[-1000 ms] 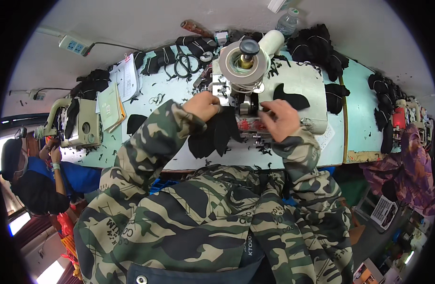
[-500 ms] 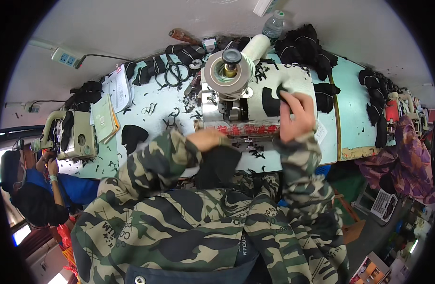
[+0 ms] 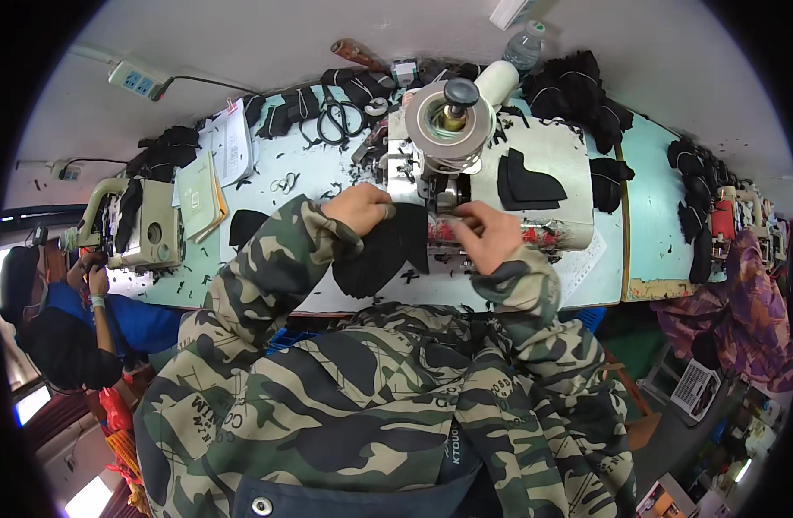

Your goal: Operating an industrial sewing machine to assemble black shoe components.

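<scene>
- Fabric first: I see a soft, matte black fabric piece point(image 3: 381, 250) lying flat on the pale blue table point(image 3: 647, 198), at the foot of the cream sewing machine point(image 3: 465, 147).
- Its long axis runs from the table's near edge up toward the needle area.
- Left hand point(image 3: 359, 209) rests on its upper edge, fingers together and curled.
- Right hand point(image 3: 487, 235) sits just beside the needle, fingertips seemingly pinched; what they grip is too small to tell.
- Two curved black cut pieces point(image 3: 526, 183) lie on the machine bed.
</scene>
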`<state>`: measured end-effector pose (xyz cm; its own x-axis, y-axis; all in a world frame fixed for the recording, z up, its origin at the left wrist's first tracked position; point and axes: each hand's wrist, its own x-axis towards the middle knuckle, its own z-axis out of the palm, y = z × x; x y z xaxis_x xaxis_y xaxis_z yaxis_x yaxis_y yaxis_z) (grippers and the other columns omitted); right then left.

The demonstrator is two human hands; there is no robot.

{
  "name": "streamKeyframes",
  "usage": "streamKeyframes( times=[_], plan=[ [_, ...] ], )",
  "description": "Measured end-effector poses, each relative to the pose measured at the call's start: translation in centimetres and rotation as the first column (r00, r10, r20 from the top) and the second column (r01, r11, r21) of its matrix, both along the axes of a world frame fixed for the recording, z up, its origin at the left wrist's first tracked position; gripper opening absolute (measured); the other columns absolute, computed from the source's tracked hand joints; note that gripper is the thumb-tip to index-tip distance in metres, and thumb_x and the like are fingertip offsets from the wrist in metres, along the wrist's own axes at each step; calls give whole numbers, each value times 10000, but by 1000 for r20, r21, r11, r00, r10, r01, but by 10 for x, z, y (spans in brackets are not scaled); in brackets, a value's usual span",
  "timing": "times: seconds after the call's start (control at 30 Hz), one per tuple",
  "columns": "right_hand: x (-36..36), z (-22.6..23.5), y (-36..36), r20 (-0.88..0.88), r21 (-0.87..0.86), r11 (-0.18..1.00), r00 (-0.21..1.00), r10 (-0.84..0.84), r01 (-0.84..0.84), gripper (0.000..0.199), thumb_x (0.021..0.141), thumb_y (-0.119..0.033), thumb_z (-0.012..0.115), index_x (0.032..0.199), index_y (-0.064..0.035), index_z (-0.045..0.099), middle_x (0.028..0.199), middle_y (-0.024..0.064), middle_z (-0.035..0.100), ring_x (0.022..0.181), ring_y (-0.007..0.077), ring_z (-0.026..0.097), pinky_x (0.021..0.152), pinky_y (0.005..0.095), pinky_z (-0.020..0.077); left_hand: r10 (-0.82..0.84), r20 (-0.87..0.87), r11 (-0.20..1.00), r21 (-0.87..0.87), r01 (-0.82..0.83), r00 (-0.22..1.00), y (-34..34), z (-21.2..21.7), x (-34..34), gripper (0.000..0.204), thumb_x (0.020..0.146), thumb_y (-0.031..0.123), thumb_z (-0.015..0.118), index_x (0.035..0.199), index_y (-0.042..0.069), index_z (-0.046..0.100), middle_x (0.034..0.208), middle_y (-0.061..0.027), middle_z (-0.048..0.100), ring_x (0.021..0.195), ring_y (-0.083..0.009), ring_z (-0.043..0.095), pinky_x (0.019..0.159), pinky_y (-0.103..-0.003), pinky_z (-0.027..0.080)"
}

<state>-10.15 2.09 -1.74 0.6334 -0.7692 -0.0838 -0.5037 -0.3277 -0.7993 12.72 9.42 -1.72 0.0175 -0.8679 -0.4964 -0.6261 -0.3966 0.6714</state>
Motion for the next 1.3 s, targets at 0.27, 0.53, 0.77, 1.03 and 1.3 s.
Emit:
streamKeyframes(
  times=[0.27,0.53,0.77,1.03,1.3],
  plan=[
    [2,-12,-10,-117,-417,900,990,84,-126,342,688,-215,684,989,-80,594,815,120,570,820,315,521,699,400,430,3,-41,997,79,0,999,-37,-10,-16,329,784,218,554,990,-29,624,829,-110,631,762,-162,569,742,-255,441],
    [-27,18,-64,79,-764,641,996,-29,79,188,669,-42,637,848,-97,645,822,49,577,743,256,541,648,359,431,37,-629,993,108,40,777,-4,-22,12,205,773,155,570,883,1,649,749,-41,628,714,-108,564,672,-258,441],
    [-14,-6,-21,43,-353,934,996,76,-56,187,720,-159,662,889,-85,633,757,80,591,739,269,560,649,373,430,154,36,984,-96,-150,987,-3,-6,-7,225,779,206,581,853,6,653,696,-189,607,668,-309,599,631,-386,441],
    [0,-14,-8,-49,-495,863,995,89,-101,355,665,-221,706,967,-61,609,778,86,579,771,280,510,692,386,406,-19,-26,989,-147,15,999,-29,-19,-22,222,778,150,564,888,-33,627,656,-147,602,601,-210,572,600,-345,430],
    [-26,24,-43,299,-619,740,950,-87,262,182,669,-17,626,840,-77,649,839,71,588,779,269,553,685,360,450,-47,-349,999,-10,47,936,-1,-14,9,198,759,125,579,867,-25,650,672,-39,609,637,-96,527,615,-261,426]
  ],
)
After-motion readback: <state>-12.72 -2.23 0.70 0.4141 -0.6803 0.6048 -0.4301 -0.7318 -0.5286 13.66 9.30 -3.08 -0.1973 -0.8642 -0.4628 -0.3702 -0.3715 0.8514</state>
